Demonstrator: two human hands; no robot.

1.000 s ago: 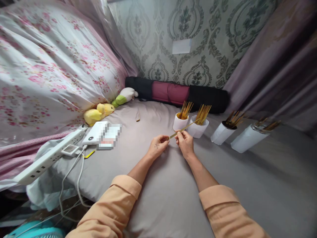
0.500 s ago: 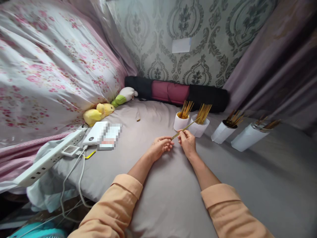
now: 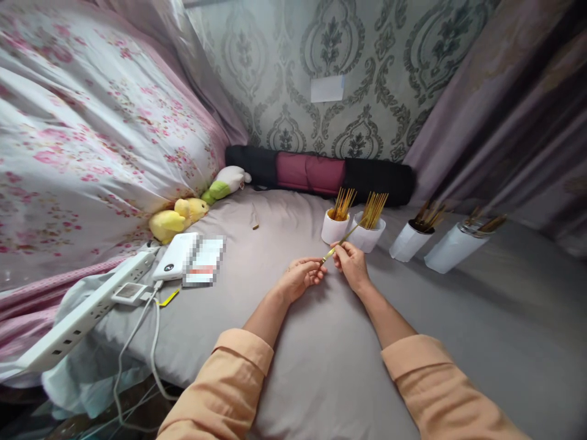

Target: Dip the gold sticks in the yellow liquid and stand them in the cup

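Observation:
Both hands are close together over the grey bedsheet, holding a thin yellowish stick that slants up to the right. My left hand pinches its lower end, where a darker piece shows. My right hand grips it farther up with thumb and fingers. Its upper tip reaches in front of a white cup full of similar yellow sticks. Just left of that stands another white cup with yellow sticks. Two taller white containers, tilted in this view, hold darker sticks.
A small brown-ended item lies on the sheet. To the left are a white power bank, a power strip with cables, and two plush toys. A black and maroon roll lies along the wall.
The view has shifted slightly. Both hands still hold the stick between them, with a little more of it showing near my left fingers. The cups appear unmoved on the sheet.

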